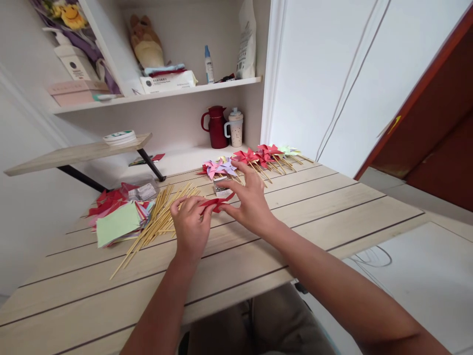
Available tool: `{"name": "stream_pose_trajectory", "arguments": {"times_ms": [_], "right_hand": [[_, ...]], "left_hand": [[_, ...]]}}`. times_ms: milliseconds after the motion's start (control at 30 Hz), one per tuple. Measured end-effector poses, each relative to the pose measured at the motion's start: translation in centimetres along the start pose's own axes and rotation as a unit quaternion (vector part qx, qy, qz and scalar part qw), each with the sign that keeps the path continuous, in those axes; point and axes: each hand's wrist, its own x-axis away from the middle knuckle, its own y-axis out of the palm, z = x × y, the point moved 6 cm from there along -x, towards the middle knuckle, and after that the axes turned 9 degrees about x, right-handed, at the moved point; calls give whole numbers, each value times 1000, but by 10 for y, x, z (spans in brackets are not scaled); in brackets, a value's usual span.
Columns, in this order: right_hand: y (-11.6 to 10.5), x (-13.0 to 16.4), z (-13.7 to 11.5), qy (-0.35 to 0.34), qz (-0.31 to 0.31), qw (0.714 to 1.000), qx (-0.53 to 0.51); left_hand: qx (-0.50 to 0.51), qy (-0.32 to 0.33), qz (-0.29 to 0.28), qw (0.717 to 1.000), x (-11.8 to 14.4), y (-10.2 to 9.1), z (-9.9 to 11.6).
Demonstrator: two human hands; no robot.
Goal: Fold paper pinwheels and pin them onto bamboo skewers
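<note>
Your left hand (190, 224) and right hand (251, 199) pinch the same red paper piece (216, 202) from either side, fingertips closed on it, low over the middle of the tabletop (332, 207). A two-sided grip looks meant to keep the folds from springing open. Wooden sticks (157, 222) lie fanned just left of your left hand, paper squares (116, 219) stacked beyond them toward the left edge, both within reach. A small box (221, 188) sits right behind the paper, contents too small to tell. Finished pinwheels (258, 158) line the far edge, out of the way. Red jug (216, 127) and cup (235, 127) stand behind, lids on.
</note>
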Motion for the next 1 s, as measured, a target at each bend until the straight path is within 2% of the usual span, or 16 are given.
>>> {"name": "stream_pose_trajectory", "arguments": {"times_ms": [133, 267, 367, 500, 567, 600, 700, 767, 800, 900, 1000], "right_hand": [[8, 0, 0, -28, -32, 999, -6], [14, 0, 3, -24, -47, 998, -36], [15, -1, 5, -11, -52, 996, -75], [16, -3, 12, 42, -64, 985, -156], [19, -3, 17, 100, -82, 963, -236], [21, -3, 20, 137, -99, 942, -289], [32, 2, 26, 262, -161, 843, -441], [35, 5, 27, 321, -180, 786, -497], [36, 6, 27, 337, -182, 768, -513], [37, 7, 26, 353, -180, 743, -539], [38, 8, 25, 357, -181, 739, -541]], "left_hand": [[-61, 76, -20, 995, 3, 4, 8], [-115, 153, -31, 981, 6, 7, 16], [-119, 168, -30, 978, 7, 9, 18], [-103, 141, -24, 984, 8, 10, 19], [-79, 100, 1, 992, 7, 8, 17], [-57, 70, 18, 996, 6, 6, 15], [47, -47, 58, 996, 5, 2, 1], [131, -145, 68, 978, 6, 4, -14], [174, -199, 63, 962, 7, 7, -21], [290, -323, 8, 901, 14, 21, -32], [349, -357, -31, 866, 18, 31, -27]]}}
